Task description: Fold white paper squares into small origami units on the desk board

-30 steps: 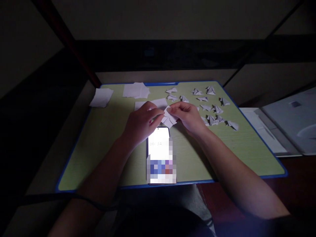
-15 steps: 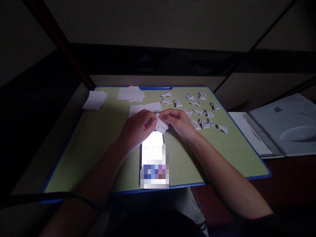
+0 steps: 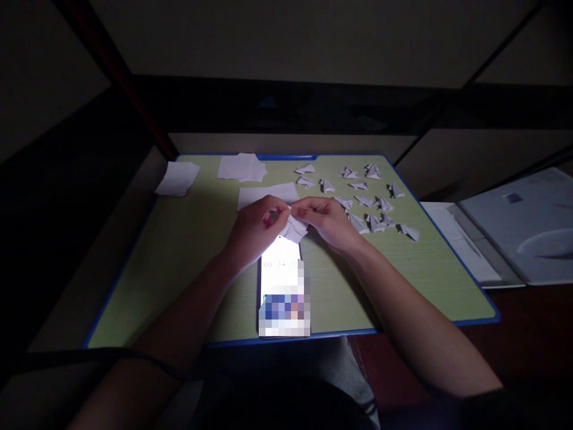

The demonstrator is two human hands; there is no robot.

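Between my two hands is a small piece of folded white paper (image 3: 295, 229), creased and partly covered by my fingers. My left hand (image 3: 257, 230) pinches its upper left side between thumb and forefinger. On the upper right, my right hand (image 3: 329, 222) grips the same paper, thumb pressed against the fingers. Both hands are above the phone (image 3: 281, 275), whose bright screen shows a running timer. Just behind my hands lies a sheet of white paper (image 3: 268, 192), partly hidden by them.
Several folded paper pieces (image 3: 373, 223) are scattered over the right half of the green, blue-edged table (image 3: 188, 251). Stacks of paper (image 3: 176, 179) and loose sheets (image 3: 242, 168) lie along the far left. A pale box-like object (image 3: 519, 227) stands right of the table. A dark cable (image 3: 111, 352) crosses the lower left.
The whole view has shifted slightly, so the table and hands appear a little further right. My fingertips have drawn closer together over the top of the folded paper, covering more of it.
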